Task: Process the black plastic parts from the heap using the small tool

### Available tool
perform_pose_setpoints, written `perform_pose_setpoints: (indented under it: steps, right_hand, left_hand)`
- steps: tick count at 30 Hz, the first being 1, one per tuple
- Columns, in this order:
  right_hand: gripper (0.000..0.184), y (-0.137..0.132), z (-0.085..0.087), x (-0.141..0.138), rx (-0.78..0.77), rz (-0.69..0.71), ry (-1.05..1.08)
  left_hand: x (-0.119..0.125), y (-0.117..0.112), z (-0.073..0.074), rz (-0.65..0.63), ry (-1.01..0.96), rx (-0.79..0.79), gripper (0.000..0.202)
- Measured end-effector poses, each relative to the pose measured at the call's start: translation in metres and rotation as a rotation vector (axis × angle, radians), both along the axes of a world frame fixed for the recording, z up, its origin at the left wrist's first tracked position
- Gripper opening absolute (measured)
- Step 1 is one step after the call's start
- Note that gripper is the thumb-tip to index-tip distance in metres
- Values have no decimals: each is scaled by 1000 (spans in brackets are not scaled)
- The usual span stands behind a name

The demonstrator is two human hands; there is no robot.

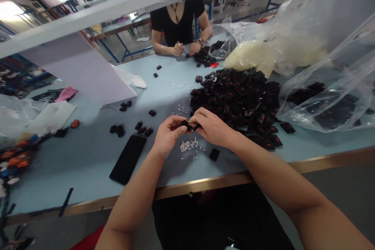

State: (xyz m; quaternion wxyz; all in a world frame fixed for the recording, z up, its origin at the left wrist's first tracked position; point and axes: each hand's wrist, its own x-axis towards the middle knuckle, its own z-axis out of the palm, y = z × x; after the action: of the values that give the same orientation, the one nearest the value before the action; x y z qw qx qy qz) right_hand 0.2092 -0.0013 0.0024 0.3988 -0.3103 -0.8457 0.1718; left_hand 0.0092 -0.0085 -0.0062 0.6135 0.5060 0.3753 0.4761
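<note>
My left hand (pixel 169 134) and my right hand (pixel 212 126) meet over the light blue table (pixel 79 164). Between their fingertips they hold a small black plastic part (pixel 187 126) with a red mark hidden or unclear. Just right of them lies a large heap of similar black parts (pixel 237 99). Below my hands is a little cluster of white pins (pixel 188 146), and a single black part (pixel 214 154) sits close by. A few more black parts (pixel 143 129) lie to the left of my hands.
A black smartphone (pixel 127 159) lies face down or dark on the table. Clear plastic bags hold white pins (pixel 263 54) and black parts (pixel 322 101) at the right. Opposite me, a seated person's hands (pixel 184 49) work over another black pile. Mixed items lie at far left.
</note>
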Motion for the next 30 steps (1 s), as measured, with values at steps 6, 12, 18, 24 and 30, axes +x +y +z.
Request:
perform_pose_setpoints:
  steps: [6, 12, 18, 24, 30]
  right_hand:
    - [24, -1, -1, 0, -8, -13, 15]
    - [24, -2, -3, 0, 40, -24, 33]
    - [36, -4, -8, -5, 91, 28, 121]
    - [32, -5, -12, -14, -47, 0, 250]
    - [31, -7, 0, -11, -242, -139, 370]
  left_hand:
    - [-1, 0, 1, -5, -11, 18, 25]
    - [0, 0, 2, 22, -24, 22, 25]
    - [2, 0, 5, 85, -54, -17, 29]
    - [2, 4, 3, 109, -107, -21, 30]
    - [4, 4, 7, 135, -170, -18, 33]
